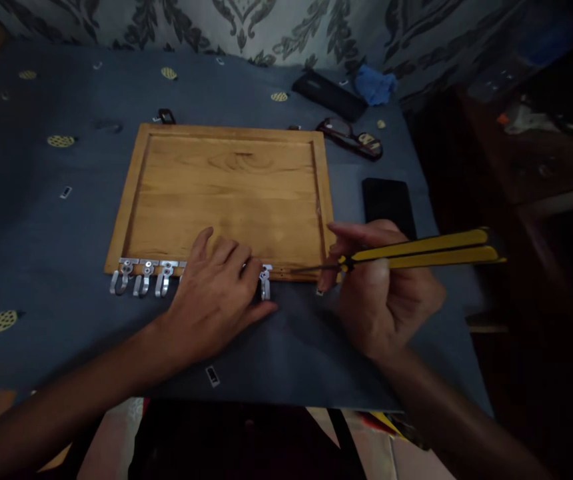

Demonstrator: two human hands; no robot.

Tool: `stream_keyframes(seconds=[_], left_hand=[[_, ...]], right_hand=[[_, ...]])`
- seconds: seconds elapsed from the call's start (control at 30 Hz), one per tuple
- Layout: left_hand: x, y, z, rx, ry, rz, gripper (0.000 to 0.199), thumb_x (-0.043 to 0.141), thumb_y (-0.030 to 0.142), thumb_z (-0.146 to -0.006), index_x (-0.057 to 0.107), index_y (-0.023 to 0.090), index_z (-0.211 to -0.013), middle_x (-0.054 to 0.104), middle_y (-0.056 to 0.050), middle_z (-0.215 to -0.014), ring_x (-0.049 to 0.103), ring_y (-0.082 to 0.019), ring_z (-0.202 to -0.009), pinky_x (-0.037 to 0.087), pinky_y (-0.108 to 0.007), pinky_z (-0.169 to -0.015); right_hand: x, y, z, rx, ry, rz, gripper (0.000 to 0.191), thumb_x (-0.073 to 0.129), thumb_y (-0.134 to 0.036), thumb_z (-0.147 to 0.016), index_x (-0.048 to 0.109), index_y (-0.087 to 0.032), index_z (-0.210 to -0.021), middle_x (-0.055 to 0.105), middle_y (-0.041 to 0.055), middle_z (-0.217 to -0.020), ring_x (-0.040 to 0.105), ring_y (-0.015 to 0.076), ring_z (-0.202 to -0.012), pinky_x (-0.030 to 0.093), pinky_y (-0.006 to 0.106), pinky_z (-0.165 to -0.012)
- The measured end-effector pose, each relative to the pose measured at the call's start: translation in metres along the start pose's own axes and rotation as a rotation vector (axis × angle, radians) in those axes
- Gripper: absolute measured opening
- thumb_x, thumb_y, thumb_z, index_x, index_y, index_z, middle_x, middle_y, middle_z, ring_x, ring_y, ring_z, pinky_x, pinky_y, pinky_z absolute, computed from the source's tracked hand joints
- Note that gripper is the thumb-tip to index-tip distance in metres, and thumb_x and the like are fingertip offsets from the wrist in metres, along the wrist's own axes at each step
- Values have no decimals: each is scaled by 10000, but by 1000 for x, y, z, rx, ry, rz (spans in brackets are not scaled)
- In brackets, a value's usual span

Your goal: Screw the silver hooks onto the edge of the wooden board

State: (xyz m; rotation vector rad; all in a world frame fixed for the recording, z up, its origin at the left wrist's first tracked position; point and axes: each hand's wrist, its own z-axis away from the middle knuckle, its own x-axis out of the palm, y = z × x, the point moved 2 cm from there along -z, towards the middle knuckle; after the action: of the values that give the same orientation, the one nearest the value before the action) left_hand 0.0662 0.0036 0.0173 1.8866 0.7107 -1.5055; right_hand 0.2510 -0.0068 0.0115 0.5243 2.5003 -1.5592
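Observation:
A wooden framed board lies flat on the table with its recessed side up. Along its near edge runs a row of metal hooks, one at the left end and one just right of my left hand. My left hand rests palm down over that edge, fingers apart and thumb stretched out, covering part of the row. My right hand grips a yellow-and-black screwdriver. Its thin shaft points left, the tip at the near edge, right of the last visible hook, by small dark holes.
Behind the board's right corner lie eyeglasses, a black case and a blue cloth. A flat black object sits right of the board. Dark furniture stands beyond the table's right edge; a patterned curtain hangs behind.

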Motion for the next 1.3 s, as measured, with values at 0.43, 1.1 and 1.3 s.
stream_keyframes(seconds=[0.43, 1.1, 1.3], left_hand=[[-13, 5, 7, 22, 21, -106, 500, 622, 490, -889, 605, 64, -1149, 671, -171, -1071, 603, -344, -1035, 397, -635, -1016], [64, 125, 35, 1100, -31, 349, 138, 699, 149, -802, 746, 238, -707, 556, -23, -607, 600, -171, -698, 258, -295, -550], [65, 123, 38, 1086, -40, 392, 168, 684, 135, -814, 737, 238, -692, 567, -19, -623, 592, -161, -713, 287, -286, -571]], right_hand=[[29, -22, -19, -115, 257, -179, 287, 661, -336, -918, 592, -351, -1196, 622, -17, -873, 590, 97, -632, 554, 238, -528], [26, 0, 2, -144, 203, -178, 125, 566, -350, -976, 647, -284, -1045, 669, -4, -861, 633, 113, -593, 533, 258, -438], [26, 6, 0, -109, 202, -173, 149, 559, -377, -976, 663, -312, -1061, 674, -2, -853, 651, 129, -647, 536, 273, -439]])
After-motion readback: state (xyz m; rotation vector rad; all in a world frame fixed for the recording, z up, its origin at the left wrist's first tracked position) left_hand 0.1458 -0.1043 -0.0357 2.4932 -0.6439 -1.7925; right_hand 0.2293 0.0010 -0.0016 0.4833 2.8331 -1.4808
